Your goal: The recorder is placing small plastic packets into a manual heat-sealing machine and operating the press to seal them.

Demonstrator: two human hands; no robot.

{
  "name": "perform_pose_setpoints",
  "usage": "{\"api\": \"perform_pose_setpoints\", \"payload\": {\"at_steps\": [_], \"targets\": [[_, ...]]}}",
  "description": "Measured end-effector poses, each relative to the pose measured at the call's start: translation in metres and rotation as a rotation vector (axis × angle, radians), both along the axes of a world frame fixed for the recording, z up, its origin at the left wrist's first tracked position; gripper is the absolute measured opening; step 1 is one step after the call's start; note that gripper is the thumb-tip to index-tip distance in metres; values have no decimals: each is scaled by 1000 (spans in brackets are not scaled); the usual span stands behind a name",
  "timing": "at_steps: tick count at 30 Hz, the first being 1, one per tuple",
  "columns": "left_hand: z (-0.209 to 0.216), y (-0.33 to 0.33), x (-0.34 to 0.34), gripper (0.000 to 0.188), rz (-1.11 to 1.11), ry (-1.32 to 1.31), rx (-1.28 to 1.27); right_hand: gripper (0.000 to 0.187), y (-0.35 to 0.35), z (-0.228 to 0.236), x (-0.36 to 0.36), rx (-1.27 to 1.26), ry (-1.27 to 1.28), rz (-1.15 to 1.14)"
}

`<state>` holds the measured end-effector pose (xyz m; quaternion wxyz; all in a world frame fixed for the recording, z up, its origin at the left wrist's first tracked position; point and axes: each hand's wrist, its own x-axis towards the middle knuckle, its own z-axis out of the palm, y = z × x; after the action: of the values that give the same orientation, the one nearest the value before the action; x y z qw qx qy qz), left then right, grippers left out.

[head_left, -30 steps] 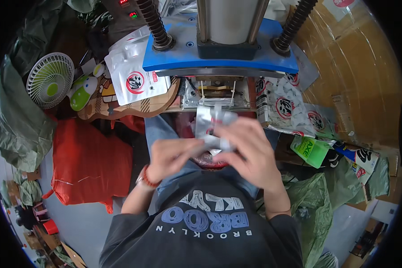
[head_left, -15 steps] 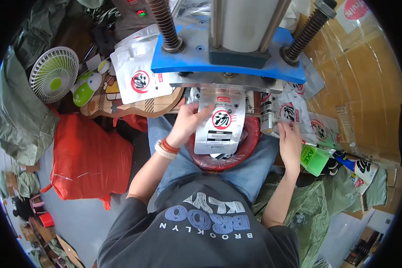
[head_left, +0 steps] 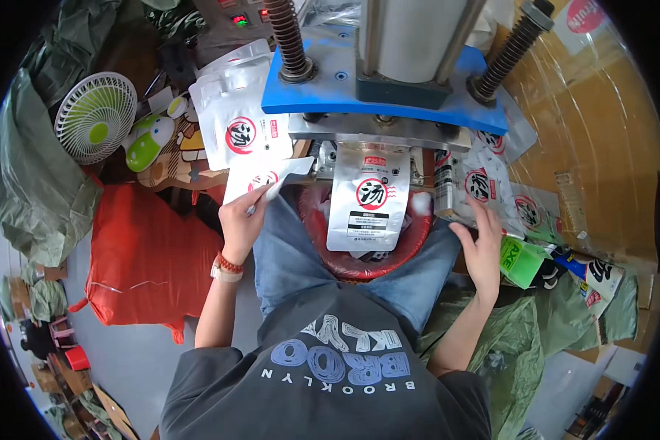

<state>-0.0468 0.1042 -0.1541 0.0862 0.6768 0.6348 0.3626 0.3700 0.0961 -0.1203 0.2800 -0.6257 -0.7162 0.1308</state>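
One silver pouch [head_left: 270,174] held, second pouch [head_left: 369,199] at blue press [head_left: 309,94]

Left hand [head_left: 240,221] grips the first beside a pouch stack [head_left: 240,121]. Right hand [head_left: 482,253] loose, fingers parted, by right-side pouches [head_left: 478,182]; contact unclear. Second pouch overhangs red basin [head_left: 415,248].

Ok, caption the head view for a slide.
Left hand grips one pouch; another silver pouch extends from a blue press over a red tub.

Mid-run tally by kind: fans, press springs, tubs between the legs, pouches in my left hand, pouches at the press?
Fan: 1
Springs: 2
Tub: 1
Pouch in left hand: 1
Pouch at press: 1
Total: 6
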Motion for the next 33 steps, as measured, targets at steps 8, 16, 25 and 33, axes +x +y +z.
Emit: {"api": "perform_pose_setpoints", "payload": {"at_steps": [8, 16, 25, 33], "targets": [[20, -28, 30, 29, 94, -265, 193, 55, 7, 0, -4, -136, -38, 20], [18, -60, 17, 15, 183, -704, 233, 11, -29, -50, -30, -277, 484, 260], [0, -70, 17, 20, 207, -912, 103, 30, 46, -282, -111, -463, 149, 352], [-17, -83, 4, 21, 288, -954, -49, 51, 84, -368, -240, -535, 141, 411]]}}
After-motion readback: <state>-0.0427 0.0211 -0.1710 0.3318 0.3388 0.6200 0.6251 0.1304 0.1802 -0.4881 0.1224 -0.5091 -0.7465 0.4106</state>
